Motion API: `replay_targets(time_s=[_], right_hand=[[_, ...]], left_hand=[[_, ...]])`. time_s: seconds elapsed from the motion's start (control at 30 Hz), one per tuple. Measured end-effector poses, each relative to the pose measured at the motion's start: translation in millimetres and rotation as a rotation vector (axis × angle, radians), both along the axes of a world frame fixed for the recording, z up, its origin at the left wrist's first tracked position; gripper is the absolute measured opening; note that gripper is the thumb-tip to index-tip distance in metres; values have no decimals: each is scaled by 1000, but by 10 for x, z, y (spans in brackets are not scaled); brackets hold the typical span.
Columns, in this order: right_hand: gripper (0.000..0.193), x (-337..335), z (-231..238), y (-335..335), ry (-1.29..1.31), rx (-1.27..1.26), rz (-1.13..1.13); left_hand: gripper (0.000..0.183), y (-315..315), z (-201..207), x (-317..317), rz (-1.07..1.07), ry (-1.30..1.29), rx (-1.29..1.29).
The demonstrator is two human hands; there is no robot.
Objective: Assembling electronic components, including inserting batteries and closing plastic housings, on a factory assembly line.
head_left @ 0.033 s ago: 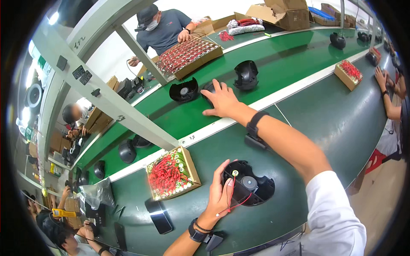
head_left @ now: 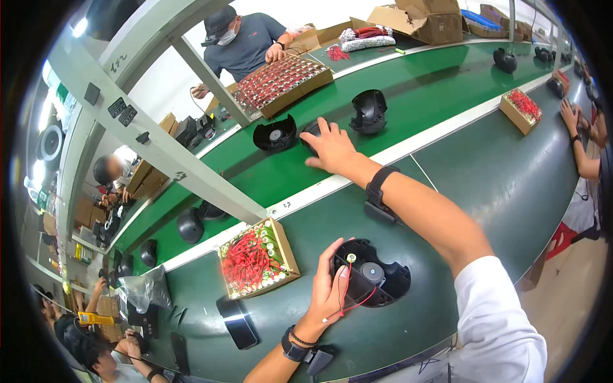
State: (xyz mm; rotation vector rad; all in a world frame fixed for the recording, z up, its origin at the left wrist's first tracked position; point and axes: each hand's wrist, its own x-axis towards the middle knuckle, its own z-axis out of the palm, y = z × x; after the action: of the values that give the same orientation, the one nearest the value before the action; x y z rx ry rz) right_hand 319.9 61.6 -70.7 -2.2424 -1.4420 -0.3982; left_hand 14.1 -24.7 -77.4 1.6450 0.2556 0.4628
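My left hand (head_left: 327, 290) is closed on the near left side of a black plastic shell (head_left: 397, 290), which rests on the dark green worktop. Inside the shell sit a round grey speaker (head_left: 373, 273) and a small battery cell (head_left: 351, 258). Red wires (head_left: 366, 300) run from the shell past my fingers to a white connector. Reaching across to the green conveyor belt, my right hand (head_left: 332, 150) spreads its fingers over another black shell (head_left: 309, 139), mostly hidden beneath them. An open shell with a speaker (head_left: 274, 135) lies to its left, a further black shell (head_left: 368, 113) to its right.
A cardboard box of red-wired batteries (head_left: 258, 260) stands left of my left hand, near a dark device (head_left: 237, 322). A metal post (head_left: 191, 166) slants across the left. Beyond the belt, a person (head_left: 246, 48) works at a large tray (head_left: 287, 83). Another battery box (head_left: 521, 110) stands at right.
The thumb of my right hand has drawn in slightly toward the shell on the belt. My left hand and its shell look almost unmoved.
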Motion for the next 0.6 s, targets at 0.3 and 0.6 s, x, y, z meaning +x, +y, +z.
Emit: replay_targets(time_s=[0.3,0.6], right_hand=[[68,-176,244,-1169,144,288,100],[103,-1064,596,-2579,140,70,437]], left_hand=[[54,-7,-9,7,-44,-23,3],[58,301,384,-151,-116,183,352]])
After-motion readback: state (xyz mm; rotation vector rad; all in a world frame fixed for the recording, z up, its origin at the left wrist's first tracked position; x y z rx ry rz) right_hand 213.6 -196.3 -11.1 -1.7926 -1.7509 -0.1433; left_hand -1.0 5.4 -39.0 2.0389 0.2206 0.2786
